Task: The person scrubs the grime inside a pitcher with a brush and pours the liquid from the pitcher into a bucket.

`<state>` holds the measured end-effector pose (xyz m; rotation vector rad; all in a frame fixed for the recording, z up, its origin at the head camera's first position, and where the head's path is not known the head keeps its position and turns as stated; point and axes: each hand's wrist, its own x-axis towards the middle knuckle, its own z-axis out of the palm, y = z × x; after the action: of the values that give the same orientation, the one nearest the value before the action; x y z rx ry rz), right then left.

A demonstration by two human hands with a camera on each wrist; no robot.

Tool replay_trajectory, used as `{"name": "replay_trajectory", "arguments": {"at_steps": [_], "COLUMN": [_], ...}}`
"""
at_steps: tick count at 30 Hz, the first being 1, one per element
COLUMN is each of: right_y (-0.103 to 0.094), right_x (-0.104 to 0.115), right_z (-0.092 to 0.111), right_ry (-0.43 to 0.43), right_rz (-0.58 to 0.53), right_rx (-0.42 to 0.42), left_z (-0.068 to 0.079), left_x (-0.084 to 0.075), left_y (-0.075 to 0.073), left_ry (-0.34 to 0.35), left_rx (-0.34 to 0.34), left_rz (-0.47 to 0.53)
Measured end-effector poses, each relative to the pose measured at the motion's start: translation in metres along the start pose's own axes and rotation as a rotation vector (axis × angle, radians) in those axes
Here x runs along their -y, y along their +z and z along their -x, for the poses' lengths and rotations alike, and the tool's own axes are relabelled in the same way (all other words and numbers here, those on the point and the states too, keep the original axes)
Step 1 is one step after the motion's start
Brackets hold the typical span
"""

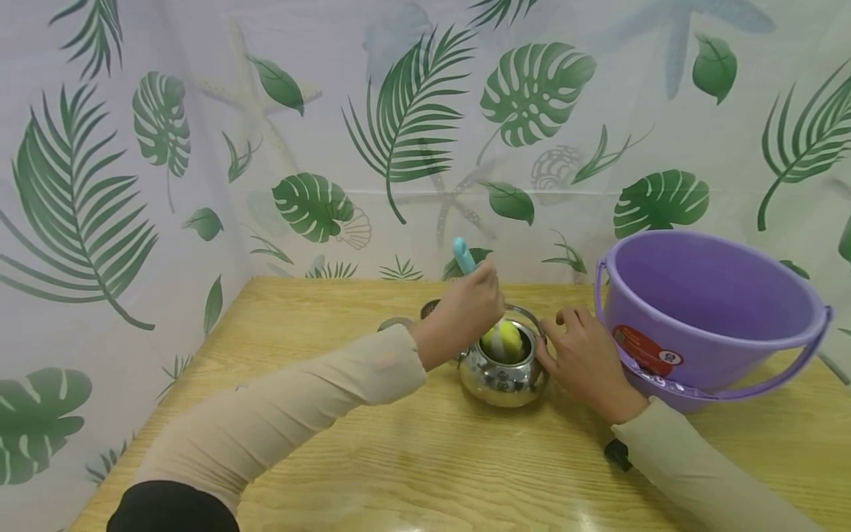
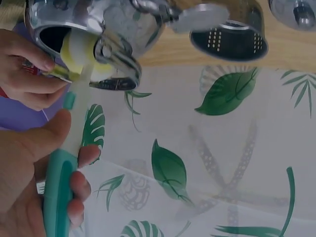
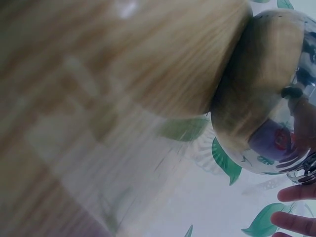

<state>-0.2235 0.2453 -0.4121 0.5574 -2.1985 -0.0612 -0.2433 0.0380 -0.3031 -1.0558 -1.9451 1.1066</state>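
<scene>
Kettle: on the table (image 1: 372, 458), right of centre in the head view, mouth upward and uncovered; the kettle (image 1: 503, 383) is the clock's hub below.
Brush: yellow head (image 1: 510, 338) inside the mouth, brush (image 2: 61, 182) leaning out toward 11 o'clock.
Left hand: fingers wrapped round the brush's grip; the left hand (image 1: 465, 307) sits at 11 o'clock, above the rim.
Right hand: the right hand (image 1: 585, 362) is at 3 o'clock, seeming to pinch the handle (image 1: 525, 313) beside the rim; how firmly, I cannot tell.
Scrubbing: likely the step in hand, the kettle's inside being cleaned; how much is done does not show.
Next stroke: probably calls for turning the head against the inner wall, the right hand bracing so the round body does not slide or tip.
Bucket: purple bucket (image 1: 725, 368), between 2 and 3 o'clock, just past the right hand.
Strainer: the strainer (image 2: 229, 29) and lid (image 2: 296, 9) lie off the kettle, near 10 o'clock.
</scene>
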Motion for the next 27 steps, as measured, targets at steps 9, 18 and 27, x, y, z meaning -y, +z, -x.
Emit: {"name": "replay_trajectory", "arguments": {"at_steps": [9,18,27], "right_y": [-0.001,0.002,0.001], "right_x": [0.001,0.001,0.001], "right_z": [0.0,0.0,0.001], "right_ry": [0.001,0.02,0.017], "right_rz": [-0.002,-0.014,-0.012], "right_rx": [-0.008,0.008,0.01], "left_z": [0.016,0.026,0.034], "left_x": [-0.011,-0.018,-0.018], "left_y": [0.011,0.024,0.043], "left_ry": [-0.117,-0.225,-0.224], "left_rx": [-0.068,-0.135,-0.241], "left_rz": [0.039,0.198,0.287]}}
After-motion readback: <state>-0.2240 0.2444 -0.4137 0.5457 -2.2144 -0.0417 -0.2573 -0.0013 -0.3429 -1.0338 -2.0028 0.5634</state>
